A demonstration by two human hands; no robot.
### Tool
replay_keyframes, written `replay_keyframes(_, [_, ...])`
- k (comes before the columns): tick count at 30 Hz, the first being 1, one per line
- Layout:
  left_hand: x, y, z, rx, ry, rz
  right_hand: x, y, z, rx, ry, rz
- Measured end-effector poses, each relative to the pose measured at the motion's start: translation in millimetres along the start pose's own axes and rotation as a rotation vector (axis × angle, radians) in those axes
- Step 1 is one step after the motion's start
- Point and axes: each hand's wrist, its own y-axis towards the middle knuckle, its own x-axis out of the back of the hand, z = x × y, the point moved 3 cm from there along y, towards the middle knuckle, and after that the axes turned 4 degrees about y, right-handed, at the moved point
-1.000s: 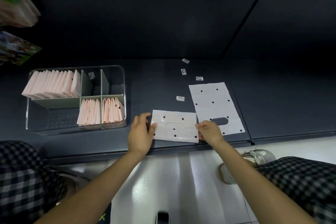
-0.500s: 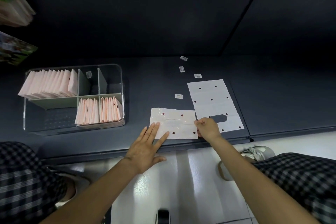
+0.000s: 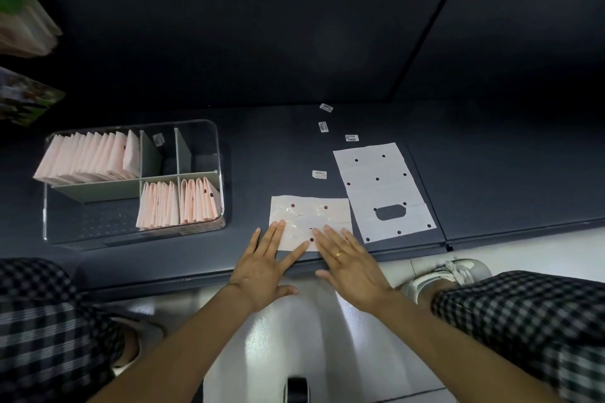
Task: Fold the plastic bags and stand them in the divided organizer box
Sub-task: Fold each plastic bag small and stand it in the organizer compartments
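Note:
A white plastic bag with dark dots, folded in half (image 3: 309, 216), lies near the front edge of the dark shelf. My left hand (image 3: 265, 267) lies flat with straight fingers pressing the bag's lower left part. My right hand (image 3: 348, 263), also flat, presses its lower right part. A second bag (image 3: 381, 191) lies unfolded to the right, its handle hole showing. The clear divided organizer box (image 3: 45, 206) stands at the left, with several folded bags (image 3: 86, 157) upright in three of its compartments.
Three small white labels (image 3: 319, 174) lie loose on the shelf behind the bags, and more beyond them. Coloured packages (image 3: 23, 26) hang at the far left. My checked trouser knees flank the white floor below the shelf edge (image 3: 196, 278).
My right hand let go of the folded bag's right edge and now lies flat on it. My left hand stayed flat on the bag, its fingers reaching a little further onto it.

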Motion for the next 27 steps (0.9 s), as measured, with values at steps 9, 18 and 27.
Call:
replay_keyframes(9, [0,-6,11,0.018,-0.086,-0.025,4,-19,-43,-0.008,-0.019,-0.039])
replay_keyframes(18, [23,17,27,0.137,-0.266,-0.261,11,4,-52,0.084,0.121,-0.170])
replay_keyframes(27, [30,27,44,0.220,-0.501,-0.356,21,22,-69,-0.432,0.721,0.061])
